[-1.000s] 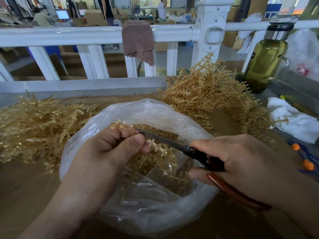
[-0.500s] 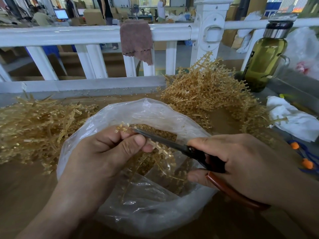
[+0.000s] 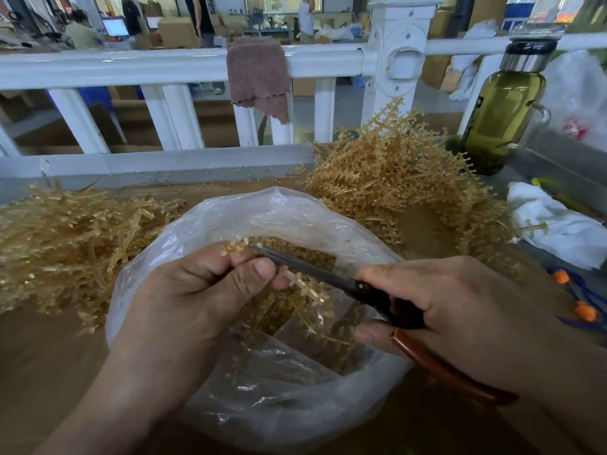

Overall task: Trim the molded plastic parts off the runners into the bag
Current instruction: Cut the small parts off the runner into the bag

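Amber runner with molded parts, over the open mouth of clear bag, pinched between curled thumb and fingers of left hand. Scissors gripped in right hand, fingers wrapped round handles, blade tip at runner's far end. Untrimmed pile behind; stripped runners at left.
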Demonstrator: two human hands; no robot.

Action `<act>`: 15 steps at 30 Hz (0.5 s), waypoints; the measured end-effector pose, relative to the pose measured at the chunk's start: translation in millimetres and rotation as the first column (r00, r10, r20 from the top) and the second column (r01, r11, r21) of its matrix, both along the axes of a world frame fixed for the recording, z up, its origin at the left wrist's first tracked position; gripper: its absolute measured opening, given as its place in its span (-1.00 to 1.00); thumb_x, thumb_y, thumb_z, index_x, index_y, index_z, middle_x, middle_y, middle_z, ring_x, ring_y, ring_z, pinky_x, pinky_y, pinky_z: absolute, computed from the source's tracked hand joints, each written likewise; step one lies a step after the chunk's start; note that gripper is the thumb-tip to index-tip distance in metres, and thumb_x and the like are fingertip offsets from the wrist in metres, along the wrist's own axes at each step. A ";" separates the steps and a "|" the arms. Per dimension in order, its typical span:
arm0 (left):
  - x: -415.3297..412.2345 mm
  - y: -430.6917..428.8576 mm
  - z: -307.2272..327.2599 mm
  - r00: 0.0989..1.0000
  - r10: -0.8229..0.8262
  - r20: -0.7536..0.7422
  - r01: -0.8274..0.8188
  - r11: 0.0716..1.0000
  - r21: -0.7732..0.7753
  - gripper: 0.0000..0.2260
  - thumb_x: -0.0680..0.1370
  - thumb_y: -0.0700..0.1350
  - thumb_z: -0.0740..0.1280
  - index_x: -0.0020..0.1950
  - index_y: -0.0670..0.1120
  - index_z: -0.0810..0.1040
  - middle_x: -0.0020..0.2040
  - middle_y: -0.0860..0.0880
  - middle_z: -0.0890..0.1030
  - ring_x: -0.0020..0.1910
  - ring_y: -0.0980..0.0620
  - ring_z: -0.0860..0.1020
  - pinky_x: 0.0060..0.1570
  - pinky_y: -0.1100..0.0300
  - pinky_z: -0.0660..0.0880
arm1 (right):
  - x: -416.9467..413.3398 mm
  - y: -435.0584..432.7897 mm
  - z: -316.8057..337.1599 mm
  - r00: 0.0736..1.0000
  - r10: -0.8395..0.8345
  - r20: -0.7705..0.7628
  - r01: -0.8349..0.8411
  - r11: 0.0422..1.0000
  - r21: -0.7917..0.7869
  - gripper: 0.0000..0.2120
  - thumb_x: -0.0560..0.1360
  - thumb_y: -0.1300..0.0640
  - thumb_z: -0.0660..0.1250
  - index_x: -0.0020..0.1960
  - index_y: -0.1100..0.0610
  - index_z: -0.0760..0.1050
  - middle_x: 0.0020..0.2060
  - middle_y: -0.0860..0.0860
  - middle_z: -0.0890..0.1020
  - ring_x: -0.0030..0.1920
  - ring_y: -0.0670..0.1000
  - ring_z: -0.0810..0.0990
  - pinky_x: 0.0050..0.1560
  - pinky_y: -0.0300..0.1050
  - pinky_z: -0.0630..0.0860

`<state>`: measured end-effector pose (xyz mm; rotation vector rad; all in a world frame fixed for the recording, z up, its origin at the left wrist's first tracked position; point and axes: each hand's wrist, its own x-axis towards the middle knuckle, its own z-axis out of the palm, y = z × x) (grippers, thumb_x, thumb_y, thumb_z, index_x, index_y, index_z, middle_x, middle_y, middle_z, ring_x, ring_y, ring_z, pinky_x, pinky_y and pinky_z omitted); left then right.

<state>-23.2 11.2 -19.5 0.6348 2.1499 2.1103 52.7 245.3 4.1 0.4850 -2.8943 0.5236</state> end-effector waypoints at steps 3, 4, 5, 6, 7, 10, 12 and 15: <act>1.4 0.7 2.2 1.000 0.004 0.007 -0.004 1.000 0.004 -0.88 0.39 -0.02 0.55 -0.13 0.00 0.73 -0.20 0.01 0.75 -0.20 0.15 0.71 -0.24 0.41 0.55 | 0.6 -0.9 0.7 1.000 0.012 -0.003 -0.012 1.000 -0.003 -0.71 0.48 -0.35 0.19 0.02 -0.20 0.49 -0.33 -0.25 0.50 -0.30 -0.20 0.50 -0.28 -0.27 0.43; 1.8 1.0 2.5 1.000 0.007 0.007 -0.007 1.000 0.010 -0.83 0.35 0.02 0.55 -0.13 -0.01 0.72 -0.20 0.01 0.75 -0.21 0.15 0.71 -0.25 0.41 0.55 | 0.7 -1.3 1.0 1.000 0.015 -0.006 -0.015 1.000 0.002 -0.75 0.48 -0.34 0.19 -0.02 -0.22 0.46 -0.34 -0.25 0.49 -0.31 -0.19 0.50 -0.28 -0.27 0.43; 2.3 1.6 3.1 1.000 0.013 0.012 -0.013 1.000 0.019 -0.79 0.34 0.06 0.50 -0.13 -0.02 0.72 -0.21 0.00 0.75 -0.22 0.16 0.71 -0.26 0.41 0.55 | 0.7 -1.9 1.7 1.000 0.017 -0.008 -0.017 1.000 0.009 -0.80 0.48 -0.34 0.19 -0.07 -0.24 0.40 -0.36 -0.24 0.47 -0.31 -0.19 0.49 -0.29 -0.27 0.41; 2.5 1.9 3.3 1.000 0.022 0.014 -0.023 0.999 0.027 -0.76 0.33 0.09 0.44 -0.13 -0.03 0.72 -0.21 0.00 0.74 -0.23 0.16 0.70 -0.27 0.41 0.55 | 0.8 -2.6 2.7 1.000 0.018 -0.011 -0.018 1.000 0.017 -0.83 0.49 -0.33 0.19 -0.09 -0.27 0.35 -0.37 -0.24 0.45 -0.33 -0.18 0.48 -0.31 -0.28 0.40; 2.8 2.3 3.4 0.999 0.027 0.018 -0.028 0.999 0.031 -0.74 0.32 0.10 0.42 -0.14 -0.03 0.72 -0.22 -0.01 0.74 -0.23 0.16 0.70 -0.28 0.41 0.55 | 1.2 -3.2 3.9 1.000 0.016 -0.011 -0.016 1.000 0.024 -0.84 0.48 -0.33 0.19 -0.10 -0.28 0.32 -0.38 -0.24 0.44 -0.34 -0.19 0.47 -0.34 -0.28 0.38; 3.0 2.6 2.6 1.000 0.025 0.018 -0.026 0.999 0.033 -0.74 0.32 0.10 0.42 -0.13 -0.03 0.72 -0.22 0.00 0.74 -0.24 0.17 0.70 -0.29 0.42 0.54 | 2.4 -3.5 6.3 1.000 0.005 -0.009 -0.005 0.999 0.041 -0.81 0.48 -0.32 0.19 -0.12 -0.23 0.38 -0.40 -0.23 0.43 -0.37 -0.19 0.46 -0.39 -0.29 0.35; 3.6 3.1 2.8 0.999 0.029 0.013 -0.030 0.999 0.028 -0.73 0.31 0.11 0.41 -0.13 -0.02 0.72 -0.22 0.01 0.74 -0.24 0.18 0.70 -0.29 0.43 0.54 | 2.7 -3.7 6.9 1.000 -0.003 -0.011 0.003 0.999 0.054 -0.82 0.47 -0.33 0.17 -0.13 -0.25 0.33 -0.41 -0.22 0.43 -0.36 -0.18 0.46 -0.39 -0.29 0.35; 4.9 5.1 5.0 0.999 0.034 0.009 -0.035 0.999 0.025 -0.73 0.31 0.11 0.40 -0.12 -0.01 0.72 -0.24 0.02 0.74 -0.26 0.20 0.69 -0.31 0.44 0.53 | 2.8 -3.9 8.0 1.000 -0.013 -0.001 0.013 0.998 0.056 -0.84 0.46 -0.34 0.17 -0.13 -0.29 0.28 -0.40 -0.22 0.44 -0.35 -0.21 0.46 -0.36 -0.30 0.36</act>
